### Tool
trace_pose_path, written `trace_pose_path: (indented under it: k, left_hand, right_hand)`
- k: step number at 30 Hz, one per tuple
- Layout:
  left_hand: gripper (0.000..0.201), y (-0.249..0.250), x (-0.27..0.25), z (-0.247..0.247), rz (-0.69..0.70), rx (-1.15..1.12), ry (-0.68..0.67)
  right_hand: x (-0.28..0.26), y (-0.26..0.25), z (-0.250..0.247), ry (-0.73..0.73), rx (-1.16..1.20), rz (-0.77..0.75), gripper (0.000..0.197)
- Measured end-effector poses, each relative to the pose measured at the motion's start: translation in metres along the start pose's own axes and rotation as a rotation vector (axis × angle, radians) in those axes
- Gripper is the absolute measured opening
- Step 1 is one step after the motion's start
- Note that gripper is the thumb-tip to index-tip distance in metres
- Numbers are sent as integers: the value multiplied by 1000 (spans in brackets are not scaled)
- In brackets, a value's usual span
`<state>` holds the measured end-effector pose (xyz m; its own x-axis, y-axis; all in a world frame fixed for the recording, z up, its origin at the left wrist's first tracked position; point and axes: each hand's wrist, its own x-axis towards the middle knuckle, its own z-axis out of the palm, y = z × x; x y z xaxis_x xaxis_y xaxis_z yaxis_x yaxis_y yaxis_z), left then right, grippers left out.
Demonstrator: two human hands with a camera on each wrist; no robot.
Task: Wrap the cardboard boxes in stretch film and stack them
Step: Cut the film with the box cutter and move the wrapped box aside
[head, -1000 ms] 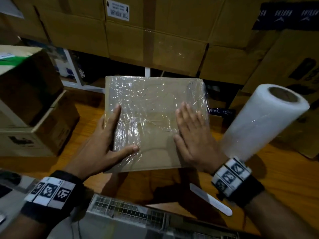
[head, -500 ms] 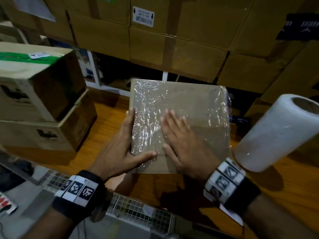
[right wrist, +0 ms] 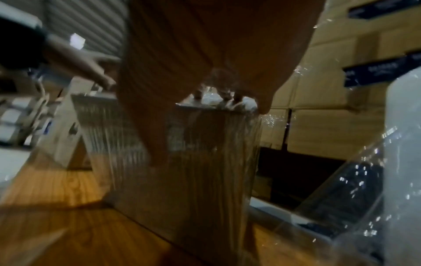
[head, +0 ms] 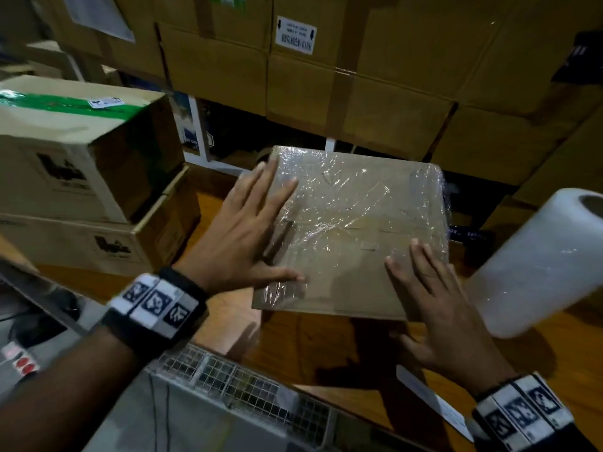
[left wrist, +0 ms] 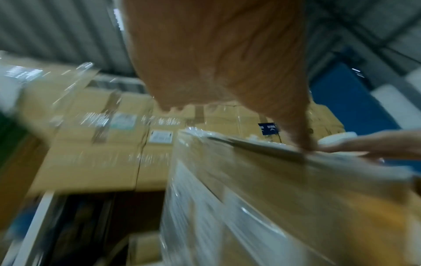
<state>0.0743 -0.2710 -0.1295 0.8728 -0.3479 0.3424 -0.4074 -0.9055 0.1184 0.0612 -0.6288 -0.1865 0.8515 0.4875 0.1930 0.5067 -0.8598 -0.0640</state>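
The wrapped box point(head: 352, 233) stands on the tabletop point(head: 313, 357) under both palms, apparently so the film gets smoothed flat. The stretch film roll point(head: 538, 262) stands just right of the right hand point(head: 437, 308), within reach. Each grip is open: left hand point(head: 248, 230) flat across the box's left edge, right hand at its near right corner.

The head camera looks forward and down from close above the film-wrapped brown cardboard box point(head: 352, 230). Each wrist camera peers past its palm from nearly against that box's sides, both blurred. All three views share the box.
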Motion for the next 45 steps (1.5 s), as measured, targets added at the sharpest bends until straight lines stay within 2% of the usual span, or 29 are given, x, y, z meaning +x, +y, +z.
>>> trace_pose_path:
  k: [3,6,10,13,14,16,18,20,22,25,27,28,30,32,35,37,39,41,42,43,44,45]
  left_hand:
    - [109,-12,28,-1,115,66,-65]
    - [101,-10,27,11,141,119,-119]
    - [102,20,-30,22,249,90,-291]
    - [83,26,-68,15,299,-115,-429]
    - [74,22,-68,8,288,-200,-396]
    - [63,12,-46,-7,233,-223,-188]
    - [72,-2,-10,-13,158,-102,-53]
    - [85,-6,18,-4,99,28,-103]
    - [92,1,19,16,119,120,-182]
    - [92,27,-24,32,239,100,-317]
    - [82,40,-49,29,333,2,-400]
    - [74,41,-50,23,357,-63,-377]
    - [64,38,-28,11,319,-158,-206]
    - [73,32,12,6,193,-73,-82]
    - [93,33,49,20,51,186,-216]
    - [97,41,37,35,125,238,-273]
    - [94,55,8,36,271,154,-327]
    - [82,64,-16,25,303,-55,-440]
    - [72,64,-19,16,286,-189,-430]
    - [63,63,-15,7,256,-288,-347]
    - [59,59,-6,1,217,-300,-239]
    - [64,53,5,-1,181,-217,-148]
  right_hand:
    - [-7,5,3,43,48,18,135]
    - [-9,8,4,70,95,16,133]
    - [-1,11,5,96,99,27,129]
    - [-2,12,6,95,120,31,128]
    - [-3,12,7,106,129,32,127]
    - [-3,13,9,122,137,27,126]
    - [-3,14,9,123,134,29,126]
    - [-1,16,9,130,141,20,126]
    - [0,19,8,137,152,4,125]
    - [1,21,8,147,157,-7,123]
    - [-1,20,8,155,170,3,119]
    - [-2,18,8,157,174,14,117]
    - [-3,17,7,151,166,28,116]
    - [-3,17,6,152,167,33,115]
    - [0,18,5,160,171,22,115]
    - [1,20,5,155,184,14,116]
    - [0,20,5,153,184,17,115]
    - [-4,17,6,157,189,24,113]
    - [-5,16,6,164,198,30,113]
    - [-6,15,6,170,207,30,112]
    - [-5,14,5,173,213,22,111]
    - [-5,13,5,176,219,10,109]
